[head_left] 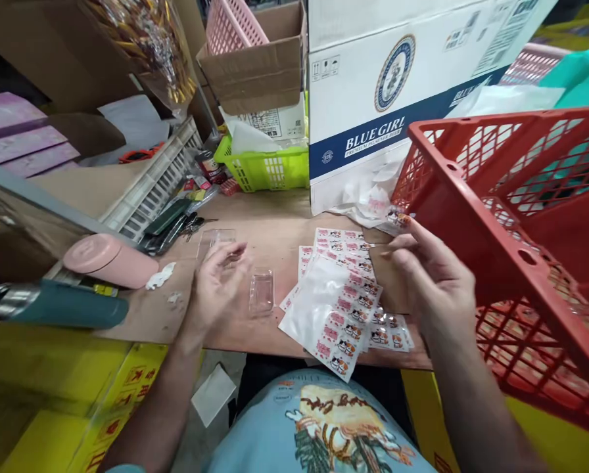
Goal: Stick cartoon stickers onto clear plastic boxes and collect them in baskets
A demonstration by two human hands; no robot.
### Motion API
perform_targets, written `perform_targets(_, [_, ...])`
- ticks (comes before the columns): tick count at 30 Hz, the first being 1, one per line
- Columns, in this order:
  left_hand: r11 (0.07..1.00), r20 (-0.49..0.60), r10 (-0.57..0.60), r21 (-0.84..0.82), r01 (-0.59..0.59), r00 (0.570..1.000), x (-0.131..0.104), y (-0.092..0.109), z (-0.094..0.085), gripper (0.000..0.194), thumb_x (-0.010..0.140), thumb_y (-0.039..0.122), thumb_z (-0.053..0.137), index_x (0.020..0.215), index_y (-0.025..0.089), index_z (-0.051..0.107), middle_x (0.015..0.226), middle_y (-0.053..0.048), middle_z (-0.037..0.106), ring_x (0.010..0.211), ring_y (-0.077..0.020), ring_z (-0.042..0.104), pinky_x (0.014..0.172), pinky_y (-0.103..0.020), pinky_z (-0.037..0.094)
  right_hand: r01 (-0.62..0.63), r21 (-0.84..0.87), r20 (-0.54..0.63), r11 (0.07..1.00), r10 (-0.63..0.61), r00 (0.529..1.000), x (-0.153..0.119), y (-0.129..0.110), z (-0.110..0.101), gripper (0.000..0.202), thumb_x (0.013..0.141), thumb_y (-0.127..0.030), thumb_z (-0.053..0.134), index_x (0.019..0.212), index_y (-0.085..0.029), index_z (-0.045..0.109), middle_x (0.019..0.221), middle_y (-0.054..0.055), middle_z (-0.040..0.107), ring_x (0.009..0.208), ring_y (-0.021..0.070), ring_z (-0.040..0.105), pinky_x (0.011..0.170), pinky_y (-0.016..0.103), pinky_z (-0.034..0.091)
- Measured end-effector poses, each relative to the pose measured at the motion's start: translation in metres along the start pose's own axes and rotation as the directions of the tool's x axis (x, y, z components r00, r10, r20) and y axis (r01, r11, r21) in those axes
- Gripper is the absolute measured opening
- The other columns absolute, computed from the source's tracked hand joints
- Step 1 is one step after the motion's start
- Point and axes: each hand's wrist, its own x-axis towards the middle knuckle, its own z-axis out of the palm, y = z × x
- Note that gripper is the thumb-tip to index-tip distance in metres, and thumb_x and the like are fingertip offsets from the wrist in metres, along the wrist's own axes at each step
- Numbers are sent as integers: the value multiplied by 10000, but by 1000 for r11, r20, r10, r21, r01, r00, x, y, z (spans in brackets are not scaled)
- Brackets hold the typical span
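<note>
My left hand is above the table with its fingers loosely curved and apart, holding nothing visible. Just to its right lies a small clear plastic box; another clear plastic piece is partly behind its fingers. My right hand is raised beside the red basket. A small transparent sticker with a cat print is at its index fingertip, with the thumb apart below. Between the hands, overlapping sticker sheets with pink and cat prints lie fanned out, the front one past the table's edge.
A red basket stands close at the right. White backing paper lies by the large white carton. Behind is a green basket. At left are a pink bottle, a teal bottle and keys.
</note>
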Motion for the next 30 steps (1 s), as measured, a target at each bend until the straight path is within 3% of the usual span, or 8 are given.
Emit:
perform_targets(5, [978,397,-198,148,150,896,-31,-33,-6,1171,616,365,872,1560,312,182,1635,-121,199,1498,-349,198,1215,-533,188,48,-108,493,993,11,870,-37,24,42,1019,866,-316,699,1585,-283,-22,1162,108,616,930,208,632,898,435,544])
perform_targets(8, [945,390,-180,-185,268,903,-42,-38,10,1116,668,345,842,1561,295,175,1601,-135,294,1476,-321,277,1217,-510,192,242,-146,639,959,-95,763,-43,37,66,1175,801,-409,761,1575,-260,-111,1495,199,397,1302,325,479,1068,549,419])
perform_targets(11, [670,580,-137,-543,506,803,-40,-28,13,914,707,470,799,1487,223,392,1493,-177,469,1385,-358,432,1165,-510,307,319,-106,732,942,-143,666,-38,41,78,1239,769,-437,783,1567,-248,-145,1609,198,204,1438,356,313,1124,563,352])
perform_targets(15, [374,739,-129,-581,723,661,-33,-9,14,699,840,690,531,1200,111,680,1227,-219,680,1229,-372,591,1045,-508,447,280,-120,644,952,-140,752,-33,42,85,1175,792,-360,759,1577,-239,-106,1496,199,399,1203,299,542,1000,490,484])
perform_targets(20, [406,507,-223,-728,552,833,-33,4,39,413,816,490,707,984,116,758,1105,-166,743,1093,-317,680,964,-427,520,226,-246,530,943,-64,845,-28,41,81,1203,750,-466,787,1586,-226,-44,1308,171,535,1036,283,571,918,488,512])
perform_targets(25, [330,392,-343,-801,500,854,-29,11,56,204,826,298,736,961,146,754,1018,-106,771,908,-227,740,854,-346,572,121,-170,441,978,-34,897,-27,12,53,1059,760,-487,786,1580,-286,147,1153,111,556,1017,263,536,959,501,467])
perform_targets(27, [318,393,-331,-809,494,858,-27,12,59,197,825,251,734,988,142,752,1055,-107,764,964,-225,730,901,-344,560,-172,66,499,983,117,859,-35,-1,38,921,850,-503,688,1576,-302,159,973,63,579,837,209,550,842,453,522])
perform_targets(30, [288,431,-290,-812,507,855,-27,14,65,249,801,165,740,1050,168,740,1132,-89,746,1098,-235,687,1004,-377,517,-607,347,698,715,235,676,-54,-10,23,887,883,-591,597,1577,-320,115,814,12,578,607,141,509,660,391,554])
